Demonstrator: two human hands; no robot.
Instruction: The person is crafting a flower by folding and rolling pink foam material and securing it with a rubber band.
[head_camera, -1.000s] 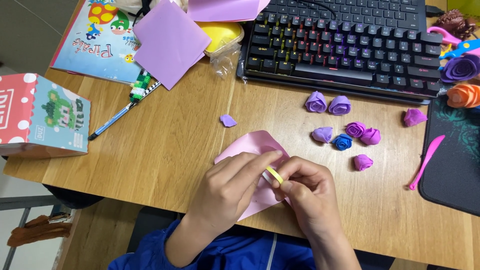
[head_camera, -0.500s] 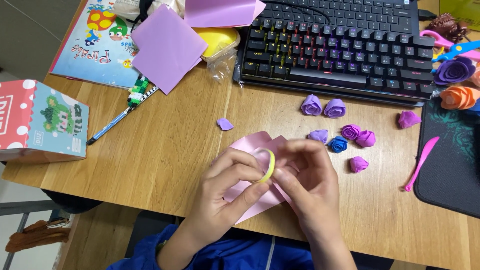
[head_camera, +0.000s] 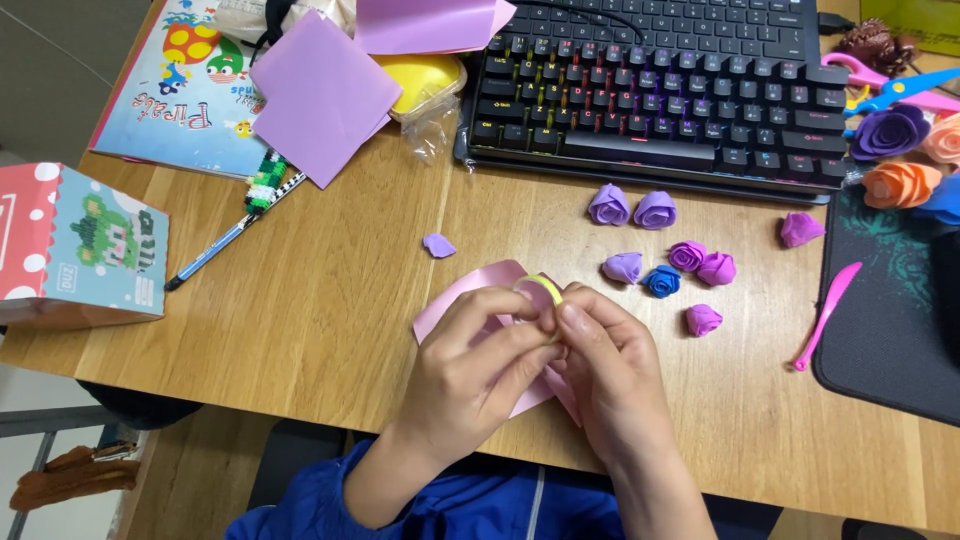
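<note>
Yellow tape ring (head_camera: 543, 289) pinched by left hand (head_camera: 480, 355) and right hand (head_camera: 607, 365), pink sheet (head_camera: 470, 300) mostly hidden

The light is soft and even, and the wooden desk (head_camera: 330, 300) looks bright with no strong glare. Small, faint shadows sit under the hands and beside the little paper roses (head_camera: 660, 265). The picture is mostly sharp, and the keyboard (head_camera: 660, 90) keys glow with colored lights

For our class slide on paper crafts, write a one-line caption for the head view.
Two hands, left hand and right hand, pinch a small tape roll over pink paper beside small paper roses.
</note>
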